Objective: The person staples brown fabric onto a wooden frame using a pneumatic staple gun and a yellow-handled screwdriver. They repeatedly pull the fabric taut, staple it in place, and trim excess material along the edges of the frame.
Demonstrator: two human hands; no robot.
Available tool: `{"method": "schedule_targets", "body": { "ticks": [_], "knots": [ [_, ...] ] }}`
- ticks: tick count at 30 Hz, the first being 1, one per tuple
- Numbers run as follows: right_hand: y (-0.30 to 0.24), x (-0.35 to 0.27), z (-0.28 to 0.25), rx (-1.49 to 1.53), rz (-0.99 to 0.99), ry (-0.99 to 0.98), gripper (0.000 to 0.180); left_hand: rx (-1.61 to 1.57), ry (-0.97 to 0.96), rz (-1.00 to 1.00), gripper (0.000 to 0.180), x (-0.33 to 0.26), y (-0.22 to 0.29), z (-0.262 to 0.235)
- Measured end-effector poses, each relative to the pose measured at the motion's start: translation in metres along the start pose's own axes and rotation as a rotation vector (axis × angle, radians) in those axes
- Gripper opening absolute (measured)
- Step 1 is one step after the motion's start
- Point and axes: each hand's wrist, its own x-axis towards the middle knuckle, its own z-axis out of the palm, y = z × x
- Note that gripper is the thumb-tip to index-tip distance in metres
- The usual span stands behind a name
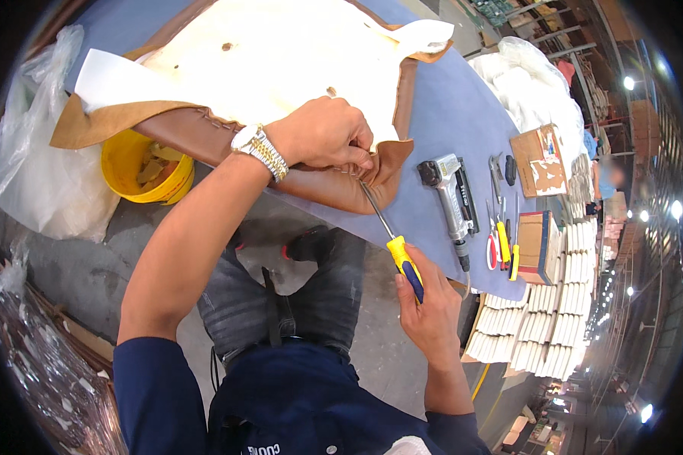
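Note:
A padded panel lies on the blue-covered table, pale on top and wrapped in brown leather along its sides. Staples run along the leather's edge. My left hand, with a watch on its wrist, is closed at the panel's near right corner, its fingertips pinching the leather there. My right hand grips a screwdriver by its yellow and blue handle. The shaft points up and away, with its tip against the leather edge just beside my left fingertips. Exactly what the tip touches is hidden.
To the right on the table lie a staple gun with a hose, pliers, scissors and another yellow-handled screwdriver. A yellow bucket with scraps hangs below the panel's left side, beside clear plastic bags.

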Motion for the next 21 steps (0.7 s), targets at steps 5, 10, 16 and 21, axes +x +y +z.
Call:
{"method": "schedule_targets", "body": {
  "ticks": [5,10,16,21],
  "knots": [
    [-0.004,0.007,-0.005,-0.040,-0.046,0.016,0.045,-0.004,0.026,0.006,0.023,-0.003,-0.001,0.003],
    [-0.008,0.010,-0.010,-0.049,-0.081,0.020,0.043,-0.016,0.000,-0.022,0.023,-0.003,-0.001,0.002],
    [-0.006,0.033,-0.028,-0.218,-0.173,-0.098,0.046,-0.044,0.016,-0.016,0.022,-0.003,-0.004,0.003],
    [-0.004,0.053,-0.050,-0.334,-0.276,-0.213,0.046,-0.057,0.052,-0.008,0.022,-0.005,-0.005,0.004]
  ]
}}
